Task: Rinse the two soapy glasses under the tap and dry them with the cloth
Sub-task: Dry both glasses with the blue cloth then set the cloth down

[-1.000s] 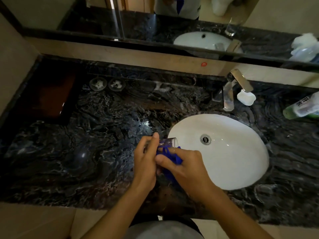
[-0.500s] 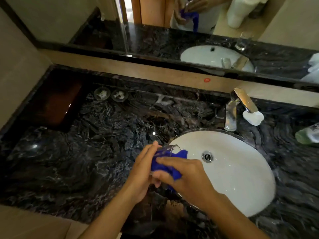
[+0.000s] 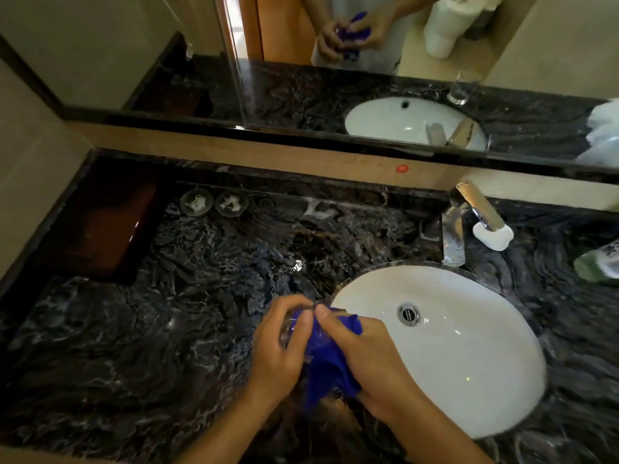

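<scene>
Leftmost, a dark wooden tray (image 3: 100,226) lay on the black marble counter (image 3: 134,346), with two small round dishes (image 3: 196,202) just to its right. Toward the middle, the left hand (image 3: 279,349) curled its fingers round a clear glass (image 3: 289,329), held over the counter beside the left rim of the white basin (image 3: 469,363). A blue cloth (image 3: 330,363) was bunched against the glass, gripped by the right hand (image 3: 371,360). Further right stood the tap (image 3: 469,209), a white soap bar (image 3: 494,236) and a green bottle (image 3: 594,267).
</scene>
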The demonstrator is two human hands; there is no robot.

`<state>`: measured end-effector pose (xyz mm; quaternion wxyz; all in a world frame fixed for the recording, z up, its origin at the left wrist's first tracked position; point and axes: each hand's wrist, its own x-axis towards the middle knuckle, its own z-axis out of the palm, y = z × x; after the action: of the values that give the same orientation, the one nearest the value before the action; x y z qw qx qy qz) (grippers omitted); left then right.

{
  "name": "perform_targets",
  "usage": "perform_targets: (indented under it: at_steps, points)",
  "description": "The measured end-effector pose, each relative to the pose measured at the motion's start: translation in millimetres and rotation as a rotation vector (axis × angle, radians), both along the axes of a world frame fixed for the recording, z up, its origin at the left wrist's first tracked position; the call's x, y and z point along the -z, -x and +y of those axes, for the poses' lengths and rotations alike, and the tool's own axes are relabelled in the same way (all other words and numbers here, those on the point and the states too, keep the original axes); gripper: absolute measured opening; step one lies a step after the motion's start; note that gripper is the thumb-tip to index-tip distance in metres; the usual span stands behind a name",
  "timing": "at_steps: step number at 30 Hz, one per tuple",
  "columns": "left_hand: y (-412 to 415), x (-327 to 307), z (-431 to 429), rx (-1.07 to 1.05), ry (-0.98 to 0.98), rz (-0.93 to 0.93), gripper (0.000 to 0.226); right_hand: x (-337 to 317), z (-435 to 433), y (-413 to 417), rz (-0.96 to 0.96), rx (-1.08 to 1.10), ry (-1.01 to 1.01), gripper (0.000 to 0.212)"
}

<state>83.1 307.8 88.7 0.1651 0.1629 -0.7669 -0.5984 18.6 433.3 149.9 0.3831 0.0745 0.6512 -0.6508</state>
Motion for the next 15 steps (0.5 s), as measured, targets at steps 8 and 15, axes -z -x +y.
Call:
perform_targets:
  at_steps: [8,15]
  points:
    - [18.7,-34.9,-1.5,-0.153,-0.697,-0.216,0.040,20.1,4.5,-15.5,0.941,-0.264,-0.143,0.041]
    - [-8.5,6.3,-17.0,0.082,0.234,0.285,0.032,-12.7,-12.5,-26.0,-0.237,0.201,0.058,0.053]
